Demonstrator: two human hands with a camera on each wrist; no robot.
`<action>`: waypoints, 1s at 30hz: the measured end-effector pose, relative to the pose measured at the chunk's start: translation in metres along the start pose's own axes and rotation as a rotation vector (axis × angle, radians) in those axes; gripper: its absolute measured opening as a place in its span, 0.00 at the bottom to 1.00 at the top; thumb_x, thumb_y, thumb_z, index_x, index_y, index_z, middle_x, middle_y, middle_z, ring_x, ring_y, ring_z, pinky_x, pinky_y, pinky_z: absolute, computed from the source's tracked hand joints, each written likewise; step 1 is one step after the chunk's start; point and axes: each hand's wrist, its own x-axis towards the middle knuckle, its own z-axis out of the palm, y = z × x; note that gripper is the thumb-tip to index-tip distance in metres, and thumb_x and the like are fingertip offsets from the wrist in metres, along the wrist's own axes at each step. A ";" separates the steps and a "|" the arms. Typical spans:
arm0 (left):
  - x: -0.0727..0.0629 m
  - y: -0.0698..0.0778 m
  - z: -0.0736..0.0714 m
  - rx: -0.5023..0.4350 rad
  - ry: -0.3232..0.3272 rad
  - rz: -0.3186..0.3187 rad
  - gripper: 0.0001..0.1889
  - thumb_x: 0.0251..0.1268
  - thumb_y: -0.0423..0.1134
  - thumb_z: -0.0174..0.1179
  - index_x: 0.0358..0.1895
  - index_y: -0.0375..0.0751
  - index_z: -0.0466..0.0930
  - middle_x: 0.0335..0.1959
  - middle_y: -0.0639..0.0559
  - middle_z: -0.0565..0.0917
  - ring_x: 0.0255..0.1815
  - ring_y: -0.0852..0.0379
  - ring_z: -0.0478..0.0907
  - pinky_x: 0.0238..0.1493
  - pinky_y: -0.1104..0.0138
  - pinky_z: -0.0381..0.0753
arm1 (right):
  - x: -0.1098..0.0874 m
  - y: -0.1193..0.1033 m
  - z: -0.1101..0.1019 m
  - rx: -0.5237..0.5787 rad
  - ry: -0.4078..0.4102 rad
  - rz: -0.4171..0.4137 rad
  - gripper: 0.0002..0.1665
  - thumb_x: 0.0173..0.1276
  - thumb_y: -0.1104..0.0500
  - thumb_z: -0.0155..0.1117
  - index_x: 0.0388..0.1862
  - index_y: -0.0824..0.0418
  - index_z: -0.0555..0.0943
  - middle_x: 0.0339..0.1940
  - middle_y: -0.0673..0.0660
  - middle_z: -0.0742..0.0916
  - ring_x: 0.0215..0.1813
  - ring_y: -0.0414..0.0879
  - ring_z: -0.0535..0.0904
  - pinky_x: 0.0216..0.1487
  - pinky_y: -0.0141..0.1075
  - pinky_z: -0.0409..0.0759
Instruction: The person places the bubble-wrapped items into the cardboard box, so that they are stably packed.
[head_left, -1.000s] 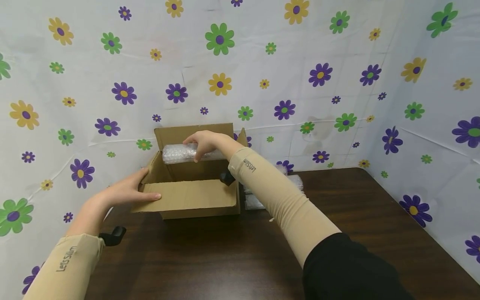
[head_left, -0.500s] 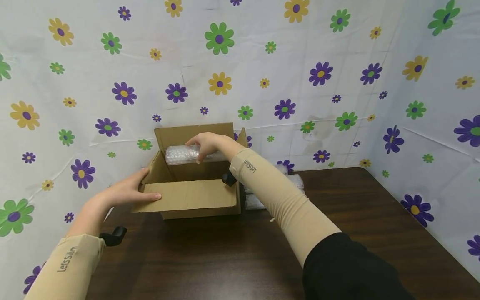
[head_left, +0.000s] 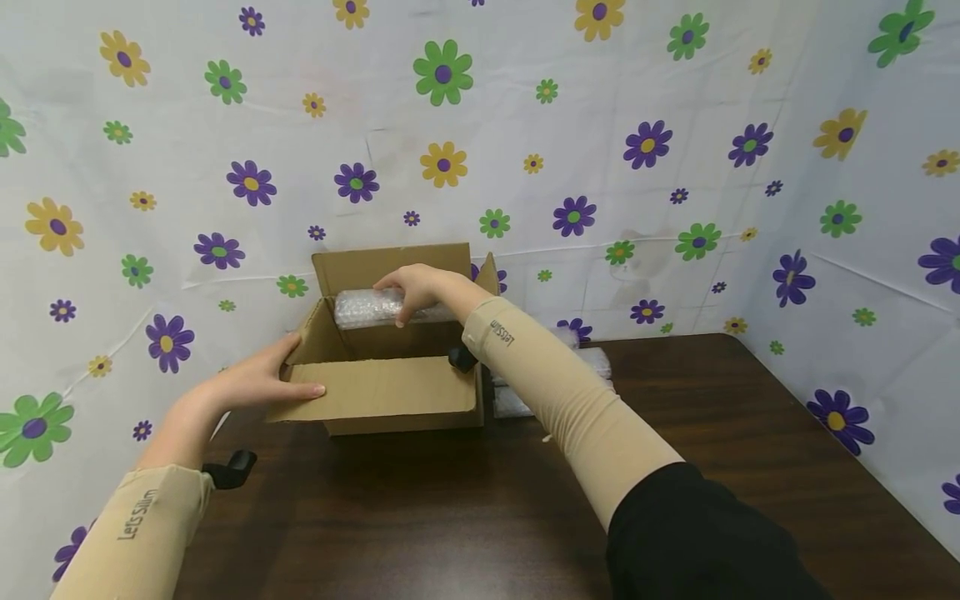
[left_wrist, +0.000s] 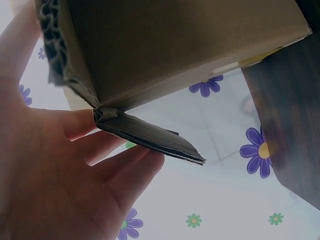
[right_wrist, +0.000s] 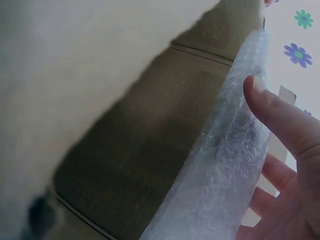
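Observation:
An open cardboard box [head_left: 405, 422] stands on the table, its front flap [head_left: 382, 387] folded outward. My left hand [head_left: 251, 383] holds the box's near left corner, thumb along the front flap. The left wrist view shows several fingers [left_wrist: 132, 172] of this hand against the outside of the flaps. My right hand [head_left: 420, 287] grips a bubble-wrapped roll [head_left: 363, 308], which lies lengthwise across the box opening near the back flap. In the right wrist view the thumb [right_wrist: 270, 105] presses the bubble wrap from one side, fingers on the other. The roll's right end is hidden behind the right arm.
More bubble-wrapped packages [head_left: 513, 403] lie on the table to the right of the box, partly covered by the right sleeve [head_left: 555, 396]. The dark wooden table [head_left: 720, 442] meets a flower-printed wall covering [head_left: 570, 167] behind and at the right.
The right hand and bubble-wrapped roll have shifted slightly right and a little down relative to the box. The left hand keeps its place on the corner.

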 end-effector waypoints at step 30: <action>-0.001 0.000 0.001 0.010 0.002 -0.004 0.57 0.58 0.54 0.67 0.74 0.23 0.38 0.72 0.21 0.46 0.71 0.23 0.46 0.64 0.33 0.51 | -0.033 0.006 -0.021 0.131 0.000 -0.137 0.45 0.61 0.57 0.72 0.75 0.50 0.64 0.73 0.49 0.70 0.71 0.49 0.66 0.67 0.36 0.67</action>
